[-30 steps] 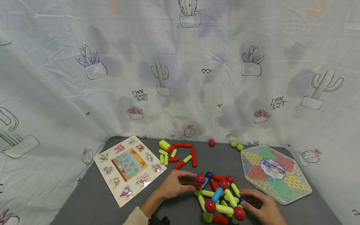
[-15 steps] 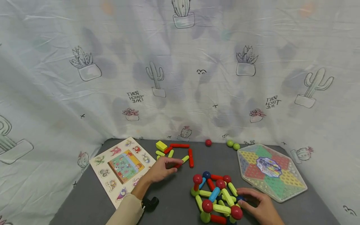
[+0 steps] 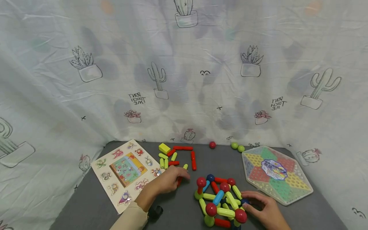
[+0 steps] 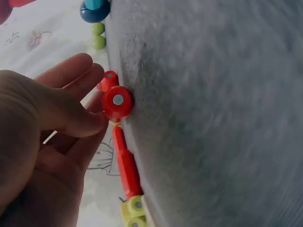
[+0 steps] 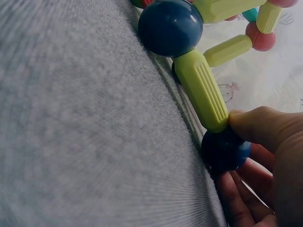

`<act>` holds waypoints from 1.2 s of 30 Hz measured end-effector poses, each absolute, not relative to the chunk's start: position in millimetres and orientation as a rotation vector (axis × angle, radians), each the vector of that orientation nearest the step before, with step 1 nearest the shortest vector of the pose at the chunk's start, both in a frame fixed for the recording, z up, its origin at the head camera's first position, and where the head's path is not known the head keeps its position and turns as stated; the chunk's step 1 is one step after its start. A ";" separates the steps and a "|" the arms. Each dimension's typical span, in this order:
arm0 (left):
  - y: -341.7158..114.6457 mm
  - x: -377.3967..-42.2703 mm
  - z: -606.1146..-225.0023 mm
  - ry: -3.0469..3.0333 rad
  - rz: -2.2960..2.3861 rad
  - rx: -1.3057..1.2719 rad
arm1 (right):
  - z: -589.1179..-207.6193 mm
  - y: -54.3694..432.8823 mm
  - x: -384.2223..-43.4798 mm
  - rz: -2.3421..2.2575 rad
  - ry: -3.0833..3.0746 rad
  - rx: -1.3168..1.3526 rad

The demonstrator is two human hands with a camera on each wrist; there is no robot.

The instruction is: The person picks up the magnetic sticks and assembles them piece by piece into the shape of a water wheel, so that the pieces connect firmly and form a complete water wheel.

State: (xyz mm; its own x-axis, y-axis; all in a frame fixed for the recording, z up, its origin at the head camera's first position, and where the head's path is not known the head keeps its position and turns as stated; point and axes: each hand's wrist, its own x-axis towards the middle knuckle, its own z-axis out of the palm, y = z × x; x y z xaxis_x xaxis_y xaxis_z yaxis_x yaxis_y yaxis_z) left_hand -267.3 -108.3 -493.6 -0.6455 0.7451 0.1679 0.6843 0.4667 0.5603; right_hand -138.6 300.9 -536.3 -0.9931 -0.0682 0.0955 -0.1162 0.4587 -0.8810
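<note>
Rod, red, lies against the fingertips of my left hand, lower middle of the head view; my thumb and fingers bend toward it, though I cannot tell whether they grip. It looks like hard plastic, so I judge it light, stiff and slightly slick, best pinched mid-length, clear of the disc at its end. My right hand pinches a blue ball on the lattice, lower right; those joints could pop loose if jerked.
</note>
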 end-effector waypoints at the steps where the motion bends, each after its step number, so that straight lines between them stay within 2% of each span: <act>1: -108.8 -267.4 -493.0 2.601 0.885 1.292 | -536.3 300.5 -138.6 1.597 -2.645 0.166; 8: -113.0 -266.6 -491.7 2.695 0.660 1.434 | -535.3 299.4 -138.2 1.569 -2.646 0.167; 12: -115.4 -265.0 -492.9 2.757 0.689 1.378 | -535.6 298.6 -139.2 1.579 -2.652 0.131; 15: -115.4 -260.2 -495.5 2.789 0.879 1.171 | -536.5 298.3 -139.7 1.567 -2.659 0.133; 19: -107.6 -241.3 -497.4 2.707 1.386 0.670 | -536.0 297.5 -138.8 1.576 -2.665 0.130; 22: -96.5 -217.0 -493.1 2.410 1.805 0.275 | -534.7 296.7 -137.8 1.584 -2.674 0.126; 25: -84.0 -191.7 -485.7 2.020 2.062 0.004 | -534.1 296.6 -137.4 1.571 -2.686 0.123; 31: -58.7 -157.7 -471.2 1.427 2.255 -0.247 | -533.9 296.7 -137.8 1.550 -2.681 0.120; 36: -36.6 -140.8 -463.5 1.284 2.276 -0.282 | -533.9 296.5 -136.6 1.547 -2.680 0.103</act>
